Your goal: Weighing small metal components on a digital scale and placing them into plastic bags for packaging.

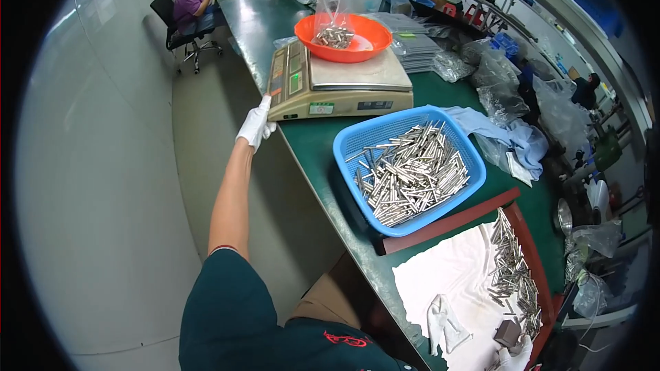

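My left hand (256, 126), in a white glove, reaches out to the front left corner of a beige weighing scale (337, 104). Its index finger stretches along the keypad edge, with another finger apart below. On the scale's metal plate sits an orange bowl (375, 45) with a clear plastic bag of small metal pins (335, 37) in it. At the lower right is my right hand (517, 355), also gloved and partly cut off. Its fingers are bent next to a dark brown block (507, 333); what they hold is hidden. Beneath lies a white cloth (430, 268) with loose metal pins (514, 268).
A blue plastic basket (347, 165) full of metal pins stands on the green table (309, 151). Brown strips (454, 222) border the cloth, where a crumpled white glove (445, 326) lies. Light blue cloth (509, 134) and plastic bags (498, 82) are to the right. Other people sit farther back.
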Available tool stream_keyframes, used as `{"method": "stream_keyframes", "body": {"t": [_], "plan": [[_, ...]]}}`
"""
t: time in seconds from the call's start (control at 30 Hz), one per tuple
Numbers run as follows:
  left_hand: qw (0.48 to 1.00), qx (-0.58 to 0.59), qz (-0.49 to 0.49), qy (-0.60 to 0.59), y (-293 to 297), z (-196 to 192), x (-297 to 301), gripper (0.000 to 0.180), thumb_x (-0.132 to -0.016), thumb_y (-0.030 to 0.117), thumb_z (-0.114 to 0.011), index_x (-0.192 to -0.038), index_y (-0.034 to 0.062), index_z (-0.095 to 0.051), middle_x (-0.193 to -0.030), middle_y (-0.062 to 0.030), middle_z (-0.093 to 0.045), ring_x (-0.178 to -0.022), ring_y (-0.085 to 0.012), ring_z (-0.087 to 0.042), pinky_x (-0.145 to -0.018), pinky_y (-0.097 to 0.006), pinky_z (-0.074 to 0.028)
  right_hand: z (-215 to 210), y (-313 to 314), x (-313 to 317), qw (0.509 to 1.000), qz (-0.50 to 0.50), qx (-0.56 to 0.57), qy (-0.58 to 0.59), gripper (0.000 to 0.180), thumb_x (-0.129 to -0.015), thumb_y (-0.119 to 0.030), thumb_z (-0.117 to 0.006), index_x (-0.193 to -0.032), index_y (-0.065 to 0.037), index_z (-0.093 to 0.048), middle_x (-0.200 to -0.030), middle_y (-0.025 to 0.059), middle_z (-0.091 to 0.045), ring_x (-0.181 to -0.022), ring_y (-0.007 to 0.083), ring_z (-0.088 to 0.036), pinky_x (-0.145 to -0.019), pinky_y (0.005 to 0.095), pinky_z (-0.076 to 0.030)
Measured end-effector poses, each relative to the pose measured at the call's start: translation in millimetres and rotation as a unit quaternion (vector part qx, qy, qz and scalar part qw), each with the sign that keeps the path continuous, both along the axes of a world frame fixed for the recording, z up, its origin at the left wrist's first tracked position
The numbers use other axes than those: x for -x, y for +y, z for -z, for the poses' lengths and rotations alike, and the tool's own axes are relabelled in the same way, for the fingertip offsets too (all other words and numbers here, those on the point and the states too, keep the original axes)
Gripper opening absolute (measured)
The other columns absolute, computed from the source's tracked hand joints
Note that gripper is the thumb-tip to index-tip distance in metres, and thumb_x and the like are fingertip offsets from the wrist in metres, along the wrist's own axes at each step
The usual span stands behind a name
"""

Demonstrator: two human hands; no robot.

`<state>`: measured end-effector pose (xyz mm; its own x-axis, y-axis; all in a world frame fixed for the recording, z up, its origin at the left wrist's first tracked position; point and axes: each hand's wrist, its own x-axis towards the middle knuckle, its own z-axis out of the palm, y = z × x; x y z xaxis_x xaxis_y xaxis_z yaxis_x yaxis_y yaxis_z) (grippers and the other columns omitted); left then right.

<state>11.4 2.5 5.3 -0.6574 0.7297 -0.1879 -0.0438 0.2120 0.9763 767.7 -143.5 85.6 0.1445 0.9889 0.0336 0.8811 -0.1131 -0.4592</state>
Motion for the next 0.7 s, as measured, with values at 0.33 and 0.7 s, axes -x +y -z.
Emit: {"method": "stream_keyframes", "body": {"t": [0.33,0.7], "plan": [[0.999,0.009,0.018,0.040,6.0,-7.0,-11.4,0.063,-0.085,0.065,-0.028,-0.068,0.0091,-0.053,-0.044,0.0022,-0.034,-0.033,-0.0088,-0.030,-0.033,-0.025,-0.020,-64.3,10.9,35.1,0.959,0.031,-0.071,-0.273,0.064,-0.065,-0.025,-0.074,-0.117,0.003,-0.050,-0.127,0.0230,-0.041,-0.117,0.0353,-0.041,-0.097,0.0389,-0.036],[0.916,0.243,0.043,0.316,-2.4,-40.2,-55.1,0.070,-0.088,0.053,-0.022,-0.061,0.0024,-0.062,-0.064,-0.0186,-0.061,-0.073,-0.0363,-0.060,-0.074,-0.043,-0.043,-113.7,165.8,196.9,0.914,-0.347,-0.208,0.016,0.025,-0.069,0.006,-0.055,-0.094,0.007,-0.056,-0.083,0.0144,-0.059,-0.074,0.0222,-0.059,-0.069,0.0277,-0.046]]}}
